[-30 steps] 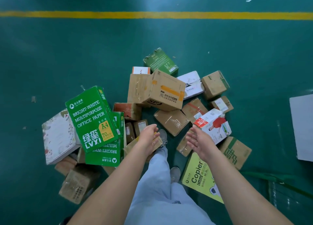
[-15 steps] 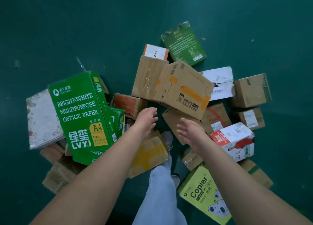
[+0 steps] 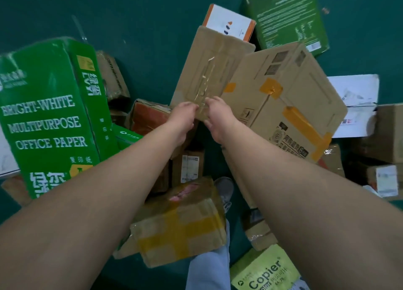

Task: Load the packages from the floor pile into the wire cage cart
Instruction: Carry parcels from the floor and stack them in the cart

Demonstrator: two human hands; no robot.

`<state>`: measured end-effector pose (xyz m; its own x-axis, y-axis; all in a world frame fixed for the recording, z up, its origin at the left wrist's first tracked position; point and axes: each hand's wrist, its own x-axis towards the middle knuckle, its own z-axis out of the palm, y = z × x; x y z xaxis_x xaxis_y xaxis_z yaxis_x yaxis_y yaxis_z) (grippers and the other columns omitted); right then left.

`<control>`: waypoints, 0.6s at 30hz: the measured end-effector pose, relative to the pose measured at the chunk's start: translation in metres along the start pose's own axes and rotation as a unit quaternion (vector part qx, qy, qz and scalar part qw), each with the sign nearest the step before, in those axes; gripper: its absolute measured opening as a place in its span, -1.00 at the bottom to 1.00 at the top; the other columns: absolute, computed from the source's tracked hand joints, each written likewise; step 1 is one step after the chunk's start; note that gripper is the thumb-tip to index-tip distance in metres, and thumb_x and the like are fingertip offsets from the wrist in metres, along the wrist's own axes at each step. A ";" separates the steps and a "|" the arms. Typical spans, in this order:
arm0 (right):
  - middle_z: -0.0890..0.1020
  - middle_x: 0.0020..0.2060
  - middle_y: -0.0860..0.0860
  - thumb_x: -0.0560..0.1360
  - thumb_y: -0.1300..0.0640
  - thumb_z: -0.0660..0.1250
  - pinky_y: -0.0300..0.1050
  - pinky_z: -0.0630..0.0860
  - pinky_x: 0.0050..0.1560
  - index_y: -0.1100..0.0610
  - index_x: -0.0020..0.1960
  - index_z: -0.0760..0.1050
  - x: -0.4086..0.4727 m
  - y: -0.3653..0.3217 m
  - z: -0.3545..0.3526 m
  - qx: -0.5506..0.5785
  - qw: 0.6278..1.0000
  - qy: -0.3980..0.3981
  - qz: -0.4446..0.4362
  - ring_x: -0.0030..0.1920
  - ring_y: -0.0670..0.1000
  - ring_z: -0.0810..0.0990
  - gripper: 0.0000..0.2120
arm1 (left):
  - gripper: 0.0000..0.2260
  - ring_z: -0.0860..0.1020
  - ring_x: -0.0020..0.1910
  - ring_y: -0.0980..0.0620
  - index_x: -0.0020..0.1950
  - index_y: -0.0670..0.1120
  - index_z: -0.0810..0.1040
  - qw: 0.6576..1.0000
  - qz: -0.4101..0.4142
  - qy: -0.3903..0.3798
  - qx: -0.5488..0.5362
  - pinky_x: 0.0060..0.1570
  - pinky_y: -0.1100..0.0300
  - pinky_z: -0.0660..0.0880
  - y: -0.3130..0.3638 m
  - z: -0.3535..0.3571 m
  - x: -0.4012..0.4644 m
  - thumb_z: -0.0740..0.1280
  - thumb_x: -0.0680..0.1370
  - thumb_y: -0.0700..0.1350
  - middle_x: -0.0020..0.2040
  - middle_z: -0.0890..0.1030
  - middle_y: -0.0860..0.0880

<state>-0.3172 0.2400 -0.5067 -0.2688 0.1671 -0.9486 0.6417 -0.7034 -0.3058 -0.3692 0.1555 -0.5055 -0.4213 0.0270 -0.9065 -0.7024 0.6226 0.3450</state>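
Both hands met at the near edge of a flat brown cardboard package [image 3: 209, 71] sealed with clear tape: the left hand [image 3: 182, 119] gripped that edge from the left, the right hand [image 3: 218, 119] from the right, fingers curled onto the cardboard. This package lay in the floor pile, tilted, its far end just beside a white box with orange edges [image 3: 229, 23] and its right side against a larger carton with orange tape [image 3: 290, 106]. To the left stood a green office-paper box [image 3: 48, 119]; beneath the forearms lay a brown parcel with yellow tape [image 3: 181, 226]. A yellow-green copier-paper pack [image 3: 263, 274] showed at the bottom right, all on the dark green floor [image 3: 130, 17]. No cart was in view.
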 end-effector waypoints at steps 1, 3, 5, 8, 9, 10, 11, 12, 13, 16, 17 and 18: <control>0.43 0.43 0.04 0.70 0.03 0.16 0.19 0.35 0.49 -0.08 0.62 0.18 0.012 0.004 -0.002 0.004 1.000 0.020 0.011 0.39 0.09 0.41 -0.50 | -0.67 0.47 0.28 -0.04 0.49 -0.02 0.44 1.000 0.007 0.006 0.007 0.38 0.01 0.45 -0.002 0.002 0.013 0.19 0.71 -0.07 0.25 0.50 -0.02; 0.36 0.48 0.05 0.70 0.03 0.16 0.23 0.26 0.53 -0.12 0.65 0.06 0.024 0.013 -0.006 0.005 0.998 0.058 0.031 0.45 0.12 0.35 -0.44 | -0.65 0.47 0.30 -0.06 0.49 0.01 0.43 1.000 0.023 0.014 0.015 0.41 -0.05 0.44 -0.001 0.004 0.031 0.23 0.69 -0.06 0.29 0.50 -0.01; 0.26 0.57 0.03 0.70 0.06 0.15 0.23 0.23 0.50 -0.16 0.66 -0.02 0.029 0.020 -0.009 0.016 0.995 0.090 0.034 0.52 0.18 0.30 -0.39 | -0.60 0.47 0.34 -0.10 0.53 0.02 0.39 0.999 0.036 0.023 0.031 0.39 -0.08 0.45 0.002 0.004 0.044 0.24 0.68 -0.06 0.38 0.49 -0.05; 0.22 0.60 0.05 0.69 0.07 0.17 0.13 0.24 0.51 -0.04 0.66 -0.02 0.040 0.032 -0.014 0.058 0.989 0.125 0.057 0.55 0.17 0.26 -0.38 | -0.52 0.52 0.12 0.05 0.62 0.03 0.25 0.993 0.060 0.034 0.092 0.08 0.18 0.48 0.008 0.000 0.059 0.22 0.69 -0.07 0.53 0.38 -0.05; 0.21 0.60 0.07 0.66 0.04 0.24 0.12 0.26 0.52 0.00 0.67 -0.01 0.045 0.036 -0.018 0.061 0.986 0.135 0.070 0.56 0.17 0.25 -0.33 | -0.50 0.51 0.04 0.10 0.64 0.03 0.20 0.990 0.068 0.038 0.114 -0.02 0.23 0.45 0.009 -0.002 0.065 0.21 0.70 -0.07 0.56 0.33 -0.04; 0.20 0.61 0.07 0.62 0.00 0.30 0.15 0.26 0.54 0.01 0.67 -0.01 0.050 0.042 -0.025 0.058 0.984 0.145 0.081 0.57 0.17 0.24 -0.26 | -0.47 0.53 0.09 0.08 0.66 0.03 0.16 0.987 0.074 0.043 0.132 0.03 0.22 0.46 0.011 -0.004 0.071 0.21 0.69 -0.07 0.59 0.29 -0.05; 0.19 0.62 0.05 0.58 -0.08 0.33 0.19 0.24 0.55 -0.04 0.67 -0.01 0.058 0.049 -0.034 0.045 0.985 0.141 0.092 0.58 0.18 0.23 -0.22 | -0.44 0.51 0.27 0.00 0.67 0.02 0.13 0.984 0.083 0.048 0.152 0.20 0.16 0.45 0.012 -0.006 0.077 0.22 0.68 -0.06 0.62 0.25 -0.05; 0.21 0.61 0.04 0.54 -0.16 0.34 0.24 0.21 0.55 -0.10 0.66 0.02 0.066 0.055 -0.043 0.029 0.987 0.127 0.098 0.57 0.18 0.24 -0.20 | -0.41 0.43 0.42 -0.07 0.67 0.02 0.11 0.981 0.084 0.052 0.167 0.34 0.10 0.38 0.014 -0.009 0.084 0.24 0.67 -0.05 0.62 0.24 -0.05; 0.25 0.60 0.02 0.48 -0.23 0.35 0.28 0.20 0.55 -0.16 0.64 0.08 0.078 0.063 -0.052 0.013 0.988 0.115 0.103 0.55 0.17 0.27 -0.18 | -0.40 0.38 0.48 -0.11 0.67 0.00 0.11 0.979 0.087 0.059 0.177 0.39 0.08 0.34 0.015 -0.010 0.091 0.25 0.65 -0.04 0.61 0.26 -0.05; 0.29 0.58 0.02 0.54 -0.24 0.33 0.27 0.19 0.56 -0.08 0.62 0.17 0.078 0.063 -0.059 -0.046 0.991 0.064 0.107 0.55 0.16 0.28 -0.27 | -0.34 0.37 0.48 -0.16 0.65 -0.06 0.09 0.972 0.052 0.079 0.213 0.44 0.03 0.34 0.015 -0.015 0.110 0.30 0.61 -0.02 0.56 0.33 -0.10; 0.29 0.58 0.04 0.60 -0.18 0.30 0.22 0.19 0.57 -0.02 0.63 0.18 0.079 0.062 -0.060 -0.066 0.991 0.056 0.104 0.57 0.15 0.25 -0.32 | -0.31 0.37 0.48 -0.18 0.65 -0.07 0.10 0.971 0.035 0.085 0.220 0.45 -0.02 0.35 0.013 -0.015 0.117 0.32 0.59 0.01 0.55 0.35 -0.12; 0.29 0.57 0.06 0.63 -0.15 0.29 0.19 0.19 0.58 0.02 0.63 0.18 0.081 0.060 -0.061 -0.080 0.991 0.049 0.096 0.57 0.14 0.25 -0.35 | -0.29 0.38 0.47 -0.20 0.64 -0.08 0.11 0.971 0.021 0.085 0.223 0.44 -0.03 0.36 0.012 -0.015 0.122 0.35 0.58 0.05 0.54 0.36 -0.13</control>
<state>-0.2564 0.2532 -0.6071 -0.0646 0.1114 -0.9917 0.7822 -0.6115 -0.1196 -0.4372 0.1546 -0.6088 -0.5597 -0.0470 -0.8273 -0.3805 0.9015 0.2062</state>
